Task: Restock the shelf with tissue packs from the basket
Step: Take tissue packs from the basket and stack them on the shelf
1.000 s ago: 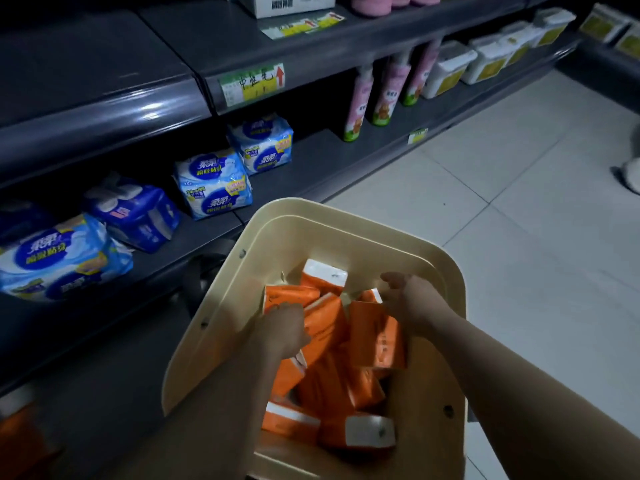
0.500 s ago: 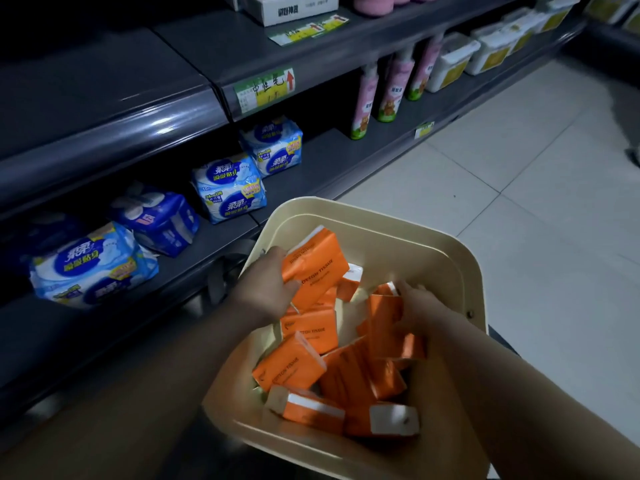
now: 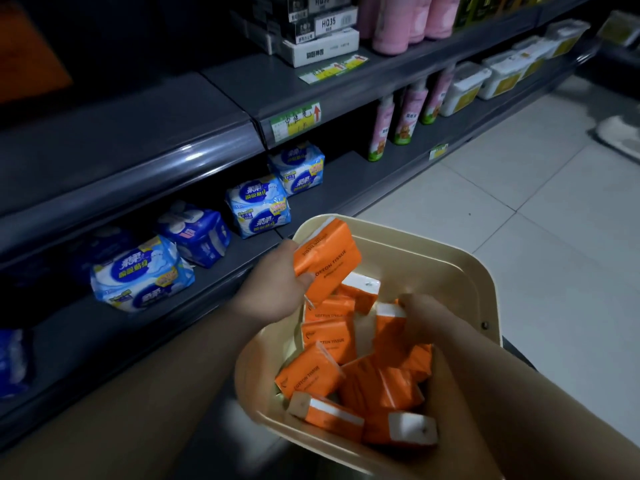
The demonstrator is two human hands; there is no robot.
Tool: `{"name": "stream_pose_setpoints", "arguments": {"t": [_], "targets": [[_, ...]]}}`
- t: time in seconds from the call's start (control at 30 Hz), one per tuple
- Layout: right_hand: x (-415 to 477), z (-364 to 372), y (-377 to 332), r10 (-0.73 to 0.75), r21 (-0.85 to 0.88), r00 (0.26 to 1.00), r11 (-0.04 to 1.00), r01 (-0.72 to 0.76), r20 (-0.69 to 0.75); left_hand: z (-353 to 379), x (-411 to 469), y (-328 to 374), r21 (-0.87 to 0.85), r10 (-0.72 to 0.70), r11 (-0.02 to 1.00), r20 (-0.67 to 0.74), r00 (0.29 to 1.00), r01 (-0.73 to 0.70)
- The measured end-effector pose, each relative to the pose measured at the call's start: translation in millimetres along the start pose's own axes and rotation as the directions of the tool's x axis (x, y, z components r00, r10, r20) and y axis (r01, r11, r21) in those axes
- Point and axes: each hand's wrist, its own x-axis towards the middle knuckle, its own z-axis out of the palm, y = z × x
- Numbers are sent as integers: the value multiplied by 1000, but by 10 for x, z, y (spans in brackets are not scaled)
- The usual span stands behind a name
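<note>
A cream plastic basket (image 3: 464, 271) stands on the floor in front of a dark grey shelf (image 3: 173, 161). Several orange tissue packs (image 3: 311, 374) lie jumbled inside it. My left hand (image 3: 273, 289) grips one orange tissue pack (image 3: 327, 261) and holds it lifted at the basket's left rim, tilted. My right hand (image 3: 420, 315) reaches down into the basket with its fingers curled round another orange pack (image 3: 389, 327) that lies among the rest.
Blue and white soft packs (image 3: 258, 209) line the lower shelf to the left of the basket. Pink bottles (image 3: 382, 129) and white tubs (image 3: 464, 86) stand further right on that shelf. Boxes and pink rolls fill the shelf above. Pale floor tiles (image 3: 536, 209) stretch to the right.
My left hand took an orange pack out of the pile and raised it toward the basket's left rim. My right hand stayed low among the packs. The view tilted up.
</note>
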Motion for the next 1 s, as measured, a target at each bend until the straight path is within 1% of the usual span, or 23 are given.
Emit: {"name": "stream_pose_setpoints", "arguments": {"t": [0.17,0.27,0.4,0.57,0.67,0.77,0.83,0.9,1.0], "targets": [[-286,-669,-257,-54,190,989,979,79,-135,-405,-143,47,-8,14,1000,-122,992,-15],[-535,-1049,-466,-89,265,955,950,167,-284,-719,-246,32,22,10,1000,-187,982,-6],[-848,-1464,-842,-127,326,866,892,313,-483,-1183,-388,-37,37,3,999,-290,957,8],[-1122,-1891,-1456,-140,373,735,790,487,-663,-1896,-502,-126,66,13,998,-442,897,18],[-1249,-2119,-1834,-184,339,689,763,550,-701,-2344,-511,-200,60,-26,996,-526,850,67],[-1248,-2298,-2213,-259,280,618,718,637,-743,-2754,-454,-275,39,-64,993,-590,805,108],[-1164,-2406,-2459,-268,263,581,695,669,-769,-3007,-348,-364,20,-97,990,-616,781,139],[-1061,-2508,-2701,-283,290,571,641,711,-771,-3213,-216,-476,27,-115,985,-624,773,169],[-910,-2647,-3008,-313,331,575,575,748,-756,-3454,12,-647,83,-116,975,-609,785,208]]}}
